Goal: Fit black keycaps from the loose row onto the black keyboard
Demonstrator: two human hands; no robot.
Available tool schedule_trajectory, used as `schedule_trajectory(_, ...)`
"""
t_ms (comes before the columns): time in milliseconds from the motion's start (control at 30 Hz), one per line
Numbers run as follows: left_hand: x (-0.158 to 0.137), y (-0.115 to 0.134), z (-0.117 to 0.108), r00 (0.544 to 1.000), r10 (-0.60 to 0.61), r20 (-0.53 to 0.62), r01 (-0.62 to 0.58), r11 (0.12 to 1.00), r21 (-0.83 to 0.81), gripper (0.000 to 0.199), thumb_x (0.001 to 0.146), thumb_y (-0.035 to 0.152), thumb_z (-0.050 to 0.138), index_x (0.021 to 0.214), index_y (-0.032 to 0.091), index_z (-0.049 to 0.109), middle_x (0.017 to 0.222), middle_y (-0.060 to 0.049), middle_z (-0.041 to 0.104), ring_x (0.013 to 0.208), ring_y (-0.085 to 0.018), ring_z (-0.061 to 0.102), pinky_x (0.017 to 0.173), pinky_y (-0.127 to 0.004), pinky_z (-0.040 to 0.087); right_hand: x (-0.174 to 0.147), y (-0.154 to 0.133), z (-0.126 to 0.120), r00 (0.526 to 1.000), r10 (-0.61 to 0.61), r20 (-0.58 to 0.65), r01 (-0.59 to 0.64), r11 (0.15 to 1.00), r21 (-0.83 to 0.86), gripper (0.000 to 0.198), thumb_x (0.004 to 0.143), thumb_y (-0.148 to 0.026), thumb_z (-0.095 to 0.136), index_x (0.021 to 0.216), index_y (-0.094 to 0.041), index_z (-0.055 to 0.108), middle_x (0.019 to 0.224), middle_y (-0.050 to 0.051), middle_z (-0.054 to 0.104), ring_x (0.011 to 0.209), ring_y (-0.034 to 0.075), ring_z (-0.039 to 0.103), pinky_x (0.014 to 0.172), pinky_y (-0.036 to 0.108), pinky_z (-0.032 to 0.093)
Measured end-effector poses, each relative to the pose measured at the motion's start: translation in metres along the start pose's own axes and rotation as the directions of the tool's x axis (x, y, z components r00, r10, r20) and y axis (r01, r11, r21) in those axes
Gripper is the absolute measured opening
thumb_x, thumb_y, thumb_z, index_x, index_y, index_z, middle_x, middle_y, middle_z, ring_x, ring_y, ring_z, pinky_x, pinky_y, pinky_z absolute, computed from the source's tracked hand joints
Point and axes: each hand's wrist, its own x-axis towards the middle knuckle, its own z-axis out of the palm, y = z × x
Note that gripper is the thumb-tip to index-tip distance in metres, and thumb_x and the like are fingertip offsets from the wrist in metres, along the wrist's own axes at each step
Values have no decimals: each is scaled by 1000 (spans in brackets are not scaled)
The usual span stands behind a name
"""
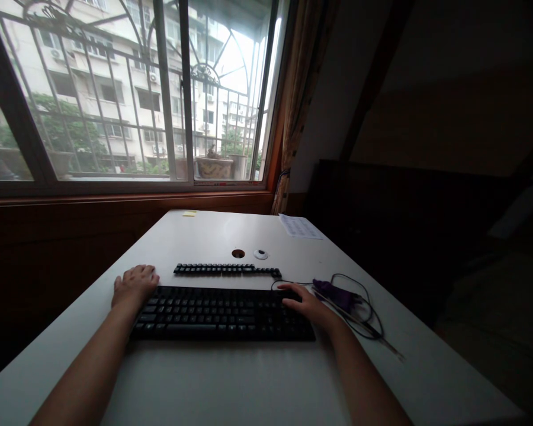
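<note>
A black keyboard [199,313] lies flat on the white desk in front of me. My left hand [135,284] is at its back left corner, fingers bent and closed against that corner; the forearm hides part of the left edge. At the right end, my right hand [306,305] grips the keyboard, with the fingers along the back edge and the thumb over the top. Just behind the keyboard, a row of loose black keycaps [222,270] lies on the desk.
A purple pouch [337,294], a looped black cable [381,319] and a thin stick-like tool [393,350] lie to the right. Farther back are a cable hole [238,254], its white round cover [260,254], printed paper [300,226] and a yellow note [189,213]. A window stands behind the desk.
</note>
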Motion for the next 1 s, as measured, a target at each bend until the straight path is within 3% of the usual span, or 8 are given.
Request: schedule_trajectory(1000,1,-1,4,1000,10,-17,-10,1000,1,54,102,43,29,137,23,65,151,-16,58,134,-35,54,109,-53,41,0,0,0,1000,25,6,-25,1000,9,59,84,-58,73,134,-27,70,146,10,63,143,37,51,124,52,35)
